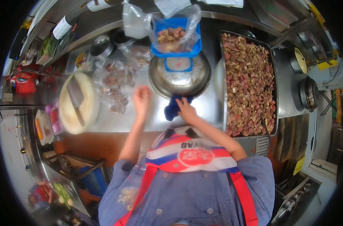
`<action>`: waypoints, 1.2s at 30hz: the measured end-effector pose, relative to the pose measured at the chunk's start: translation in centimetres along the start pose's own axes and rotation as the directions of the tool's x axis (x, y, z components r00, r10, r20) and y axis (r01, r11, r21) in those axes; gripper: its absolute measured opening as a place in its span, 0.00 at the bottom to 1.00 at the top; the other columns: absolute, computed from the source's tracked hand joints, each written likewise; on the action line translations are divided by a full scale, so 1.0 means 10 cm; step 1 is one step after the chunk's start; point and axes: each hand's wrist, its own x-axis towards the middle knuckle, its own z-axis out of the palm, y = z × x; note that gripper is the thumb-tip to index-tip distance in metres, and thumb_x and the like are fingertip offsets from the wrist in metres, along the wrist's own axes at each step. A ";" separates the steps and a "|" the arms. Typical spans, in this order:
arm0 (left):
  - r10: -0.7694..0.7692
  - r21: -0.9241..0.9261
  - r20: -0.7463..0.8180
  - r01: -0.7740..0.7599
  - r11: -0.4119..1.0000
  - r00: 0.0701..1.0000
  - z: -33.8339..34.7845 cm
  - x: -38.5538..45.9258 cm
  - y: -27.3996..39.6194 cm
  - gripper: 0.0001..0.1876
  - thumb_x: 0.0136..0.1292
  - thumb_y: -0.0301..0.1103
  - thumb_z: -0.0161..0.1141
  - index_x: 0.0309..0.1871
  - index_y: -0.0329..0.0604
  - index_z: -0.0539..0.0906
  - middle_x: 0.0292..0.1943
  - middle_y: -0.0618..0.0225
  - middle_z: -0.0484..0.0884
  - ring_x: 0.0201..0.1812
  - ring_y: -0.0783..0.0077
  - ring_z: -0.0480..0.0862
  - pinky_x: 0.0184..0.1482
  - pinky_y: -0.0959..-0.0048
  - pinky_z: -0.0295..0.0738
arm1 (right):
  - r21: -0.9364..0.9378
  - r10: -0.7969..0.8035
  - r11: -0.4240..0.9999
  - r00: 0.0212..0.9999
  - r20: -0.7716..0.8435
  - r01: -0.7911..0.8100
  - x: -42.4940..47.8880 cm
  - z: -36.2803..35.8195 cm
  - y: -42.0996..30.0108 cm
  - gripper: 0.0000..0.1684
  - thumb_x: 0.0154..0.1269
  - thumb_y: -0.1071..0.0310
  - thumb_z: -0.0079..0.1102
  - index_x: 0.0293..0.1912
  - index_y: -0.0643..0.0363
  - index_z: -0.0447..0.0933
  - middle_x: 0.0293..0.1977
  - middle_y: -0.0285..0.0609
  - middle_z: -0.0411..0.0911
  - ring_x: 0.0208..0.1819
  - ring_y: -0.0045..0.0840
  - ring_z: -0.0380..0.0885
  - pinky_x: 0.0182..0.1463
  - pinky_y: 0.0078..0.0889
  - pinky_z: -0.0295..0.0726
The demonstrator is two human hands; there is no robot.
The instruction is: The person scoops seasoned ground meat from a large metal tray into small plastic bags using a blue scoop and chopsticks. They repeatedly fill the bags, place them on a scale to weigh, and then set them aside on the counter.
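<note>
My right hand (187, 111) grips a dark blue cloth (172, 109) on the steel worktop (151, 123). Just beyond the cloth is a large round metal basin (178, 80), apparently upturned. A blue plastic tray (199, 46) with a blue-framed panel (178, 64) at its front stands over the basin. Inside the tray, an open clear plastic bag (192, 17) contains chopped meat pieces (172, 36). Left of the basin, my left hand (142, 97) hovers above the worktop with its fingers curled. Motion blurs it, and nothing shows in it.
Bagged meat portions (113, 79) lie left of my left hand. Beyond them, a cleaver (75, 94) rests on a round chopping board (89, 113). A deep metal tray (224, 96) full of diced meat occupies the right side. Metal bowls (101, 46) stand at the back left.
</note>
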 end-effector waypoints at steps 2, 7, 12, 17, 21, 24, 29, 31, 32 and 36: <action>0.020 0.464 0.120 -0.074 0.883 0.993 0.30 -0.46 -0.54 0.10 0.61 0.30 0.54 0.42 0.34 0.76 0.36 0.62 0.80 0.37 0.64 0.79 0.41 0.70 0.74 | -0.089 -0.053 0.995 0.998 -0.021 0.051 0.07 0.18 0.13 0.25 0.51 0.70 0.56 0.52 0.58 0.69 0.41 0.50 0.67 0.36 0.38 0.76 0.35 0.36 0.77; 0.064 0.665 0.411 -0.347 0.661 0.909 0.60 -0.83 -0.85 0.22 0.52 0.28 0.57 0.53 0.36 0.72 0.45 0.51 0.74 0.47 0.51 0.74 0.49 0.62 0.69 | -0.018 -0.089 0.996 0.987 -0.135 0.087 0.18 0.22 0.27 0.09 0.52 0.73 0.53 0.36 0.60 0.75 0.34 0.48 0.70 0.33 0.38 0.76 0.35 0.37 0.76; 0.364 0.588 0.366 -0.516 0.623 0.857 0.48 -0.50 -0.59 0.21 0.49 0.26 0.60 0.50 0.39 0.75 0.41 0.55 0.76 0.42 0.54 0.76 0.43 0.64 0.72 | 0.028 0.051 0.998 0.989 -0.142 -0.048 0.16 0.26 0.33 0.06 0.55 0.67 0.56 0.29 0.59 0.74 0.31 0.46 0.71 0.31 0.38 0.77 0.33 0.40 0.75; 0.617 0.509 -0.031 -0.518 0.687 0.787 0.79 0.36 1.21 0.53 0.39 0.39 0.75 0.66 0.35 0.52 0.56 0.54 0.64 0.41 0.63 0.72 0.40 0.70 0.71 | -0.098 0.076 0.991 0.981 -0.180 -0.094 0.12 0.18 0.36 0.13 0.54 0.58 0.58 0.27 0.58 0.74 0.25 0.44 0.75 0.27 0.38 0.77 0.29 0.38 0.75; 0.590 0.658 0.062 -0.478 0.582 0.805 1.10 0.81 1.80 0.61 0.38 0.58 0.71 0.66 0.27 0.46 0.54 0.43 0.66 0.46 0.50 0.77 0.44 0.64 0.74 | -0.036 0.108 0.993 0.986 -0.130 -0.113 0.05 0.26 0.41 0.15 0.57 0.55 0.54 0.27 0.58 0.74 0.24 0.46 0.76 0.27 0.40 0.77 0.30 0.41 0.74; 0.429 0.780 0.158 -0.379 0.497 0.889 1.23 0.94 1.91 0.62 0.36 0.65 0.66 0.64 0.24 0.49 0.44 0.45 0.76 0.39 0.51 0.81 0.35 0.62 0.76 | -0.023 0.171 0.985 0.982 -0.080 -0.173 0.01 0.27 0.44 0.15 0.59 0.55 0.52 0.29 0.58 0.75 0.26 0.46 0.77 0.28 0.40 0.77 0.31 0.42 0.75; 0.346 0.792 0.215 -0.371 0.485 0.913 1.23 1.13 1.84 0.59 0.37 0.63 0.67 0.62 0.23 0.54 0.38 0.50 0.80 0.36 0.52 0.82 0.34 0.63 0.76 | -0.015 0.172 0.985 0.982 -0.075 -0.173 -0.02 0.30 0.48 0.16 0.59 0.54 0.53 0.31 0.58 0.74 0.27 0.47 0.77 0.28 0.40 0.78 0.31 0.42 0.75; 0.434 0.754 0.186 -0.411 0.512 0.882 1.27 1.13 1.86 0.52 0.40 0.61 0.67 0.61 0.30 0.58 0.38 0.52 0.80 0.38 0.53 0.81 0.36 0.61 0.75 | -0.035 0.179 0.983 0.982 -0.056 -0.181 -0.01 0.28 0.47 0.16 0.59 0.54 0.53 0.30 0.58 0.74 0.26 0.47 0.76 0.28 0.40 0.78 0.31 0.42 0.75; 0.467 0.734 0.152 -0.416 0.537 0.871 1.31 1.12 1.89 0.50 0.41 0.60 0.66 0.60 0.32 0.60 0.38 0.53 0.80 0.38 0.53 0.81 0.36 0.61 0.75 | -0.035 0.157 0.987 0.986 -0.052 -0.159 0.00 0.29 0.49 0.18 0.58 0.51 0.54 0.29 0.58 0.73 0.27 0.46 0.76 0.28 0.40 0.77 0.31 0.41 0.75; 0.546 0.567 0.070 -0.484 0.667 0.835 1.48 1.41 1.72 0.17 0.55 0.39 0.60 0.44 0.39 0.78 0.27 0.58 0.80 0.29 0.55 0.80 0.31 0.62 0.72 | 0.147 0.206 0.975 0.929 -0.309 -0.167 0.17 -0.20 0.14 0.21 0.53 0.51 0.61 0.33 0.59 0.72 0.31 0.45 0.71 0.29 0.40 0.75 0.32 0.41 0.73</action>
